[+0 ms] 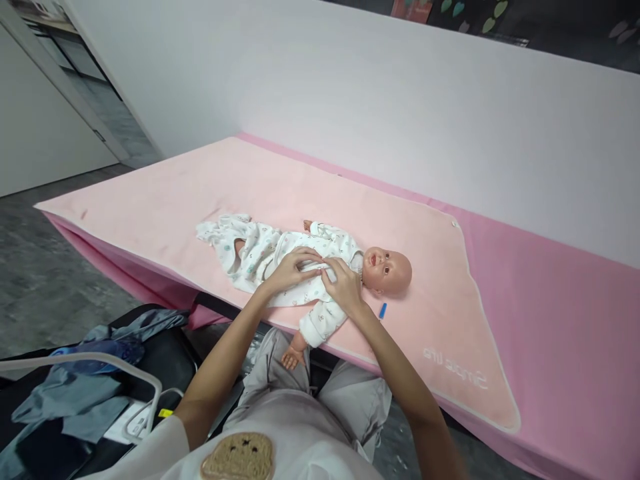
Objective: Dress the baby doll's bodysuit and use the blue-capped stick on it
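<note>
A bald baby doll (387, 270) lies on its back across the pink mat, its head to the right. It wears a white printed baby top (305, 292), and printed white fabric (257, 233) covers its legs. Over the doll's chest, my left hand (294, 267) curls its fingers on the top's front. My right hand (345, 285) pinches the same cloth near the doll's neck, the fingertips of both hands almost meeting. Exactly what lies between the fingertips is partly hidden. One doll arm (295, 352) hangs past the mat's near edge. Close to the head rests a small blue object (383, 311).
The pale pink mat (165, 200) lies on a table with a darker pink cover (560, 320), against a white wall (400, 113). At lower left, a black chair (170, 360) holds grey-blue clothes (75, 400) beside a pale curved bar (100, 359).
</note>
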The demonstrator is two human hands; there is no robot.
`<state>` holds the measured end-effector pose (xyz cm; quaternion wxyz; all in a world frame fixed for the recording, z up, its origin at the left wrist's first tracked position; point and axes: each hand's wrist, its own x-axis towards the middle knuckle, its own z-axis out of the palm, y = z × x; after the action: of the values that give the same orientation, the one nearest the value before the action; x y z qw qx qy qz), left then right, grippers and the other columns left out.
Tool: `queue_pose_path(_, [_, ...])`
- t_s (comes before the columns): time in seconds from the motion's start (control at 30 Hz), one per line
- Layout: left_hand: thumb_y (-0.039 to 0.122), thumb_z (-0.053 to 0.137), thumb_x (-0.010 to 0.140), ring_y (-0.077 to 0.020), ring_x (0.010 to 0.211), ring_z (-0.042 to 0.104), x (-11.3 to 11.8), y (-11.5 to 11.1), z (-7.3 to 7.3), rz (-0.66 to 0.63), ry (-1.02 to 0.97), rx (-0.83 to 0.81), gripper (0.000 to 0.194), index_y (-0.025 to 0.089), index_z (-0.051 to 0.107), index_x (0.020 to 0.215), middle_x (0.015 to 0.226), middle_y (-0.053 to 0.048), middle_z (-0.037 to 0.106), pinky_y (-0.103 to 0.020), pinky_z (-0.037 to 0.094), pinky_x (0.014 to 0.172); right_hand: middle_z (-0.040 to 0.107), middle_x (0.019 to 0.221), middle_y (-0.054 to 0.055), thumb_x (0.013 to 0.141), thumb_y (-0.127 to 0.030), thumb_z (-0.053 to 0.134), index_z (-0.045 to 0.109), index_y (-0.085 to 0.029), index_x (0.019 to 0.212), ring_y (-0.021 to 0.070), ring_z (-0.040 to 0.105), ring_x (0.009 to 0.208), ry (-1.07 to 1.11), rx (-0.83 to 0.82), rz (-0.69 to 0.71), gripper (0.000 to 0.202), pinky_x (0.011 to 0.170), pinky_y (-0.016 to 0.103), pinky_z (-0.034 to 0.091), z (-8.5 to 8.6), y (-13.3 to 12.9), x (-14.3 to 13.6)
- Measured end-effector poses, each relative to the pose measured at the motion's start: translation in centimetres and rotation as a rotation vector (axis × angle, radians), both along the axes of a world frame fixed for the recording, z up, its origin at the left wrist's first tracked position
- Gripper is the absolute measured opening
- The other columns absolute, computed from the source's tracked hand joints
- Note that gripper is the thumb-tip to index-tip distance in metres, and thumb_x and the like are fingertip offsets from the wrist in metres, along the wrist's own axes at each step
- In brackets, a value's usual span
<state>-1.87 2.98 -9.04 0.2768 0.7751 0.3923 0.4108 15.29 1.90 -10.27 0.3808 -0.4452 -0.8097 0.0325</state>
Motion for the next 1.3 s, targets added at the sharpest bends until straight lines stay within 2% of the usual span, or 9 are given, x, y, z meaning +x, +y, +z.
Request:
queue_pose_path(0.1, [0.034,0.060,0.081,-0.0187,0.101,0.051,0.1,0.0,-0.1,0.011,0.024,0.026,0.025,0.020,0.068,0.101,0.102,-0.007,0.060,-0.033,0.036,0.094,0.062,0.094,0.003,0.082,-0.023,0.050,0.061,-0.017,0.098,0.0115,0.058,0.090,0.141,0.022,-0.007,0.021,0.079,0.021,0.046,-0.4,0.1,0.1])
queue_pose_path(0.27, [0.036,0.062,0.080,-0.0197,0.099,0.051,0.2,0.2,-0.5,0.020,0.070,0.056,0.025,0.024,0.069,0.100,0.099,-0.005,0.059,-0.034,0.038,0.092,0.058,0.086,0.003,0.081,-0.023,0.050,0.063,-0.017,0.091,0.0074,0.055,0.072,0.261,0.053,-0.003,0.017,0.063,0.017,0.044,-1.1,0.1,0.3])
queue_pose_path(0.37, [0.035,0.062,0.080,-0.0200,0.098,0.052,0.4,0.3,-0.8,0.054,0.060,0.084,0.021,0.022,0.070,0.095,0.098,-0.006,0.059,-0.034,0.039,0.091,0.056,0.082,0.002,0.083,-0.023,0.049,0.063,-0.017,0.091,0.0059,0.052,0.067,0.241,0.071,-0.004,0.017,0.061,0.016,0.042,-1.4,0.2,0.4])
queue_pose_path(0.53, [0.033,0.062,0.078,-0.0199,0.095,0.053,1.2,0.0,-1.1,0.147,0.062,0.117,0.016,0.019,0.068,0.086,0.094,-0.005,0.061,-0.034,0.040,0.090,0.055,0.079,0.003,0.085,-0.024,0.046,0.063,-0.016,0.087,0.0061,0.052,0.068,0.188,0.097,-0.046,0.019,0.062,0.016,0.040,-1.8,0.3,0.3])
queue_pose_path(0.67, [0.031,0.063,0.077,-0.0200,0.094,0.054,1.4,-0.2,-1.1,0.171,0.051,0.122,0.015,0.018,0.066,0.083,0.094,-0.006,0.061,-0.034,0.041,0.089,0.056,0.080,0.002,0.085,-0.023,0.045,0.062,-0.016,0.084,0.0056,0.051,0.067,0.174,0.114,-0.055,0.018,0.061,0.016,0.040,-2.1,0.4,0.1])
queue_pose_path(0.8, [0.030,0.062,0.076,-0.0205,0.098,0.054,1.2,-0.1,-1.1,0.123,0.000,0.097,0.015,0.018,0.067,0.083,0.098,-0.007,0.061,-0.035,0.041,0.092,0.056,0.080,0.003,0.085,-0.023,0.045,0.062,-0.016,0.085,0.0051,0.050,0.063,0.165,0.120,-0.074,0.019,0.060,0.016,0.040,-2.5,0.5,0.0])
queue_pose_path(1.13, [0.028,0.063,0.077,-0.0209,0.097,0.055,0.6,0.4,-1.1,-0.001,-0.190,0.002,0.014,0.015,0.068,0.074,0.100,-0.010,0.059,-0.035,0.042,0.090,0.058,0.080,0.004,0.088,-0.025,0.045,0.061,-0.017,0.087,0.0085,0.055,0.075,0.113,0.191,-0.087,0.018,0.068,0.019,0.042,-2.6,0.5,0.1])
queue_pose_path(1.3, [0.027,0.062,0.079,-0.0205,0.098,0.055,0.6,0.2,-1.0,-0.030,-0.195,-0.023,0.013,0.015,0.067,0.079,0.100,-0.009,0.058,-0.033,0.041,0.089,0.058,0.083,0.004,0.088,-0.026,0.045,0.061,-0.018,0.089,0.0078,0.056,0.075,0.151,0.197,-0.091,0.018,0.066,0.018,0.043,-2.7,0.4,0.1])
